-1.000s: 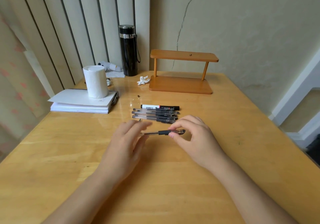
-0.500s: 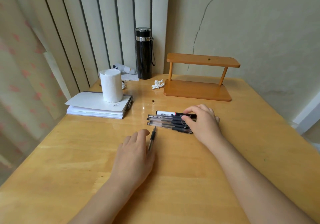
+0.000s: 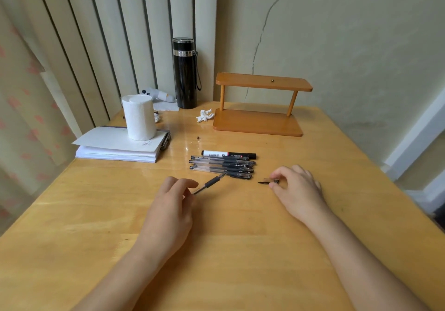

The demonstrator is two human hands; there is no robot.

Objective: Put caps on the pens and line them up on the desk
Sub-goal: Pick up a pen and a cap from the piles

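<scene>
Head view puts your two forearms coming in from the near edge of the wooden desk [image 3: 96, 214]. Your left hand [image 3: 168, 209] pinches the barrel of an uncapped pen [image 3: 210, 182] between thumb and fingers, its tip aimed toward 2 o'clock and nearly touching the row beyond. Off at 3 o'clock from that tip, your right hand [image 3: 295, 190] pinches a small dark cap [image 3: 267, 181] between thumb and forefinger (the other fingers are curled in), low over the wood. Just past both hands, at 12 o'clock, lies the row of capped pens [image 3: 221, 166], side by side, with a white-barrelled marker [image 3: 227, 154] at its far edge. Farther out, at 10 o'clock, a paper roll [image 3: 139, 118] stands on a stack of papers [image 3: 115, 145]; at 12, a black flask [image 3: 184, 72] and a wooden shelf [image 3: 258, 103] against the wall.
</scene>
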